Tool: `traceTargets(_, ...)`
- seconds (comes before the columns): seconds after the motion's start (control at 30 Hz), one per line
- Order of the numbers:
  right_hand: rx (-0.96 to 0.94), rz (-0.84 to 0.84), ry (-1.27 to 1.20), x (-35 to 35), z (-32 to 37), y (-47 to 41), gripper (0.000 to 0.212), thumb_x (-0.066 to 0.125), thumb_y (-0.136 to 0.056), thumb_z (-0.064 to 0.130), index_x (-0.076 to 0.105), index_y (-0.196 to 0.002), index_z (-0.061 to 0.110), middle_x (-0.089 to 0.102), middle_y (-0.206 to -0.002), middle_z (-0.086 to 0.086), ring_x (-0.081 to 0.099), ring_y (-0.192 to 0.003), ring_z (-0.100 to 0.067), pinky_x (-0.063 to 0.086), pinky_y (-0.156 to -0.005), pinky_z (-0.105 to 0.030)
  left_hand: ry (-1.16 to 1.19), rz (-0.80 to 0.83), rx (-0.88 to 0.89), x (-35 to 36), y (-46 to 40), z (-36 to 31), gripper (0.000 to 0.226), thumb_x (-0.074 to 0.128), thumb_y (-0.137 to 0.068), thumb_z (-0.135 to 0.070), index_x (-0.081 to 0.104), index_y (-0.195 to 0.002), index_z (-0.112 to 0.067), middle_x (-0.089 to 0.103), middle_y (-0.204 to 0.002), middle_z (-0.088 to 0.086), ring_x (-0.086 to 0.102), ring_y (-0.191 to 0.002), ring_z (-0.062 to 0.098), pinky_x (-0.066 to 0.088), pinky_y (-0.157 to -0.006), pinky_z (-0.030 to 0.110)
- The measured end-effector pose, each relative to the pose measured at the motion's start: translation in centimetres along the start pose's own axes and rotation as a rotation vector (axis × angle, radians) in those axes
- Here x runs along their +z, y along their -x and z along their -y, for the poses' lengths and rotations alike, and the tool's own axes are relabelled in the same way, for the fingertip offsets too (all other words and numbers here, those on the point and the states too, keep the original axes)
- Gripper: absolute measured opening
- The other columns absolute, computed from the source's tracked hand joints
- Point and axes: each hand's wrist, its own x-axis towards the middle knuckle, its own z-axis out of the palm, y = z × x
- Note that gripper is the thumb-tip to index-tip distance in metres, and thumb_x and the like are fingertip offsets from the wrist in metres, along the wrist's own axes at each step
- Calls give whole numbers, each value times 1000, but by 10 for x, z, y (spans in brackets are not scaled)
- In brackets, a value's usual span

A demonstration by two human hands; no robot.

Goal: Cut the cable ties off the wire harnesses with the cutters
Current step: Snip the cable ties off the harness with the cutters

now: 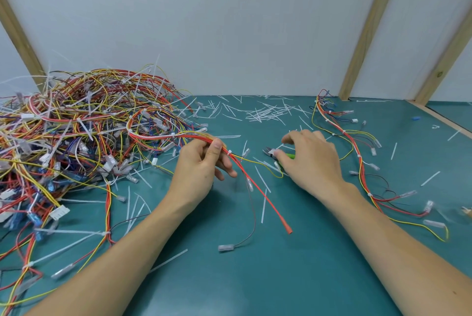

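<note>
My left hand (201,167) grips a red, yellow and white wire harness (258,190) near a white cable tie (229,153); the loose ends trail down to the right over the green mat. My right hand (311,160) lies over the green-handled cutters (270,152) on the mat, fingers spread and bent around the handles. The metal jaws stick out to the left of the fingers. Whether the fingers have closed on the handles is hidden.
A big tangled heap of tied harnesses (76,132) fills the left side. One separate harness (357,157) lies at the right. Several cut white tie pieces (265,111) are scattered over the green mat (255,277). A white wall with wooden battens (367,32) stands behind.
</note>
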Motion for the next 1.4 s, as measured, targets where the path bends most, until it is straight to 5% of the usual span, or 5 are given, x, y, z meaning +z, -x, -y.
traceTargets(0.37, -121, 186, -761, 0, 26, 12, 49, 44, -107, 49, 76, -79, 25, 64, -49, -8, 48, -32, -14, 37, -41, -15, 302, -261, -95, -6, -6, -1, 32, 30, -111, -17, 43, -81, -14, 54, -59, 2, 65, -46, 21, 38, -35, 21)
traceTargets(0.8, -16, -122, -281, -6, 12, 5, 44, 48, -100, 54, 71, -75, 25, 72, -69, 11, 69, -72, -14, 55, -76, -37, 39, -113, -22, -3, -2, 2, 25, 50, -106, -20, 61, -85, -11, 74, -76, -1, 65, -53, 16, 38, -40, 23)
traceTargets(1.07, -174, 64, -959, -3, 31, 12, 44, 37, -101, 46, 73, -110, 23, 76, -100, 12, 70, -98, -7, 48, -84, -27, 5, -9, 13, 0, -2, 1, 22, 50, -104, -18, 69, -92, -14, 78, -93, -4, 74, -84, 12, 53, -58, 25)
traceTargets(1.27, -39, 10, -1105, -3, 25, 8, 53, 26, -101, 52, 70, -115, 27, 76, -112, 10, 64, -117, -4, 46, -87, -25, 118, -10, -64, -1, -2, 0, 20, 50, -104, -20, 60, -90, -10, 76, -77, -1, 73, -61, 17, 44, -47, 23)
traceTargets(1.4, 51, 357, -1238, -6, 31, 5, 65, 19, -108, 55, 71, -111, 16, 80, -103, -5, 76, -100, -20, 54, -94, -40, 167, 23, -120, -3, -4, -1, 26, 64, -87, -37, 65, -89, -11, 76, -75, 3, 56, -35, 17, 30, -36, 16)
